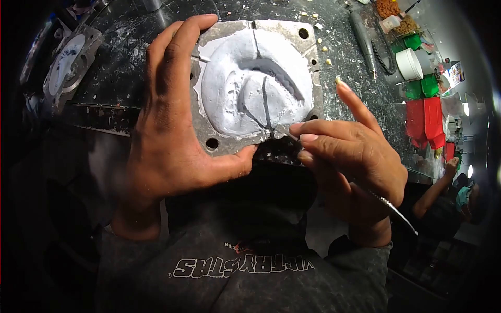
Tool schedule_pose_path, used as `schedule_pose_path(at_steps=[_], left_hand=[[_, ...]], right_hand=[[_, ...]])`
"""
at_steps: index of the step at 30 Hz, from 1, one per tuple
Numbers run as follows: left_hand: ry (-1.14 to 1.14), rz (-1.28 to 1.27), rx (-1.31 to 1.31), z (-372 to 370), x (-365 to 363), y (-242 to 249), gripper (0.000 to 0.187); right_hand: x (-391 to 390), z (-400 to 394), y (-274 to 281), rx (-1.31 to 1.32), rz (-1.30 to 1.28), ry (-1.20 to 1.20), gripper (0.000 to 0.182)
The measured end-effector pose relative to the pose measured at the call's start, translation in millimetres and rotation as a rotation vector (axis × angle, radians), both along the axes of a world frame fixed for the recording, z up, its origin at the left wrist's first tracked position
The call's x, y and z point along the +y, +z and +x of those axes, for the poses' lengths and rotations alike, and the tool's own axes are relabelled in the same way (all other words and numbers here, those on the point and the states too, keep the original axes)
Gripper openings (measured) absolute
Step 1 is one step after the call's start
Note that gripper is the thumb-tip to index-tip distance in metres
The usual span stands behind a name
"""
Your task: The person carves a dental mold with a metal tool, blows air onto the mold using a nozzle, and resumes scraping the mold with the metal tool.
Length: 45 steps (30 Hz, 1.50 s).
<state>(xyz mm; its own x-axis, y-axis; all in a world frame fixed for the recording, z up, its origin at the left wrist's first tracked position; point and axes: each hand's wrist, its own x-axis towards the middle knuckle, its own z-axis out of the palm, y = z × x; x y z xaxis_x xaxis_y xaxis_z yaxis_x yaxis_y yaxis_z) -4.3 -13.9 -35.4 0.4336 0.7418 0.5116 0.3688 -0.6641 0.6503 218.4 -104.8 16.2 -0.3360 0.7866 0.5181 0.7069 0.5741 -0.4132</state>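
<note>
A square grey metal plate (229,32) with round corner holes holds a white plaster mould (222,104), which has a curved groove and dark lines across it. My left hand (169,120) grips the plate, fingers along its left side and thumb at the lower edge. In my right hand (355,151) is a thin metal tool (399,213), pinched between thumb and fingers, with one end at the plate's lower right edge and the other sticking out below the hand. The index finger of that hand points up and away.
A second metal plate with white plaster (65,65) lies at the far left. On the dark worktop (120,68) are a grey handpiece (362,41) with a coiled cord, white crumbs, a white tub (408,64) and red bins (425,117). Another person's arm (436,190) shows at right.
</note>
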Motion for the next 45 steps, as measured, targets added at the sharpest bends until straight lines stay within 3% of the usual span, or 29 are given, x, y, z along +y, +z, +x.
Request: schedule_pose_path(at_steps=[10,22,26,29,32,34,38,40,41,42,44,45], left_hand=[[-0.002,-0.038,-0.002,-1,-1,3,0.117],[-0.011,-0.058,-0.031,0,-1,0,0.117],[0.001,-0.077,-0.022,0,-1,0,0.118],[-0.016,-0.053,-0.035,1,0,1,0.118],[-0.047,-0.08,-0.051,0,2,1,0.116],[-0.017,-0.032,-0.013,2,0,2,0.116],[0.087,0.022,-0.047,11,-12,-6,0.115],[0.113,0.044,-0.005,13,-17,-5,0.114],[0.114,0.037,-0.024,13,-17,-6,0.114],[0.113,0.028,-0.042,14,-17,-7,0.114],[0.107,0.022,-0.04,14,-17,-7,0.114],[0.112,0.021,-0.044,15,-17,-6,0.114]], right_hand=[[1,-12,10,-0.179,0.052,-0.043,0.01],[1,-5,-37,0.007,0.153,-0.052,0.02],[-8,-17,-48,0.011,0.26,-0.198,0.02],[-9,-19,-56,0.257,0.159,-0.308,0.031],[-11,-11,-51,0.939,-0.036,-0.084,0.013],[-16,-6,-47,1.04,-0.03,-0.076,0.022],[-28,9,-38,0.972,-0.109,-0.08,0.026],[-31,7,-31,0.907,-0.212,-0.107,0.039],[-32,-4,-29,0.962,-0.177,-0.134,0.059],[-35,-1,-29,0.984,-0.183,-0.069,0.071],[-40,34,-41,0.944,-0.162,0.245,0.081],[-39,40,-43,0.925,-0.107,0.294,0.081]])
